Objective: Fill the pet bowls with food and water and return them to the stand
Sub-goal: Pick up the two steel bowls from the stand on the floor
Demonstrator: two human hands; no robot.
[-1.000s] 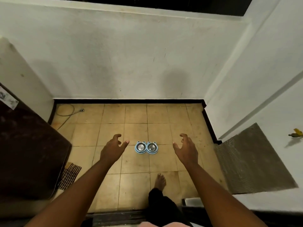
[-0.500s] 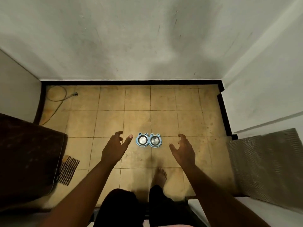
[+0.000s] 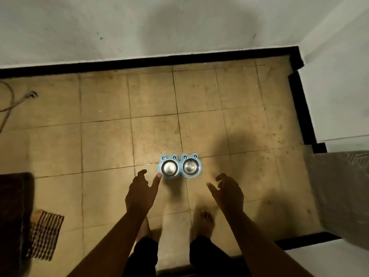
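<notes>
Two bowls: two round shiny metal bowls, left bowl (image 3: 170, 167) and right bowl (image 3: 191, 165), are sitting side by side in a light blue plastic stand (image 3: 180, 166).
Stand: it is resting on the tan tiled floor (image 3: 103, 140), near the middle.
Left hand (image 3: 139, 193): it is reaching out with fingers spread, holding nothing, thumb tip just beside the stand's edge.
Right hand (image 3: 229, 191): it is hanging near the stand with fingers curled loosely apart, holding nothing.
Feet: two bare feet are standing on the floor below the hands.

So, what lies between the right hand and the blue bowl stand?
Only bare tiled floor in the head view; the right hand is apart from the stand.
</notes>
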